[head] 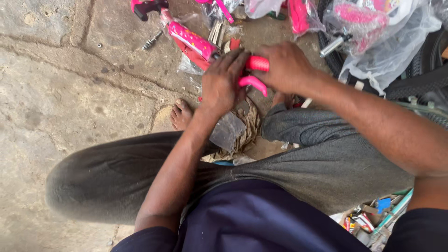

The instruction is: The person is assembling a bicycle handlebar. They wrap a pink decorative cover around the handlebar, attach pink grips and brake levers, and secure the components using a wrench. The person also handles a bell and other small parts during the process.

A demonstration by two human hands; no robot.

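We judge the pink-handled pliers [254, 74] at twelve o'clock stiff, fairly light and grippy at the sleeves, so our right hand [284, 67] closes round the upper handle while our left hand [221, 84] lies flat over the jaws.

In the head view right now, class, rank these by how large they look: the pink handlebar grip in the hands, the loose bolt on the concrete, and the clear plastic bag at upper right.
1. Clear plastic bag
2. Pink handlebar grip, partly hidden by the right hand and left hand
3. Loose bolt
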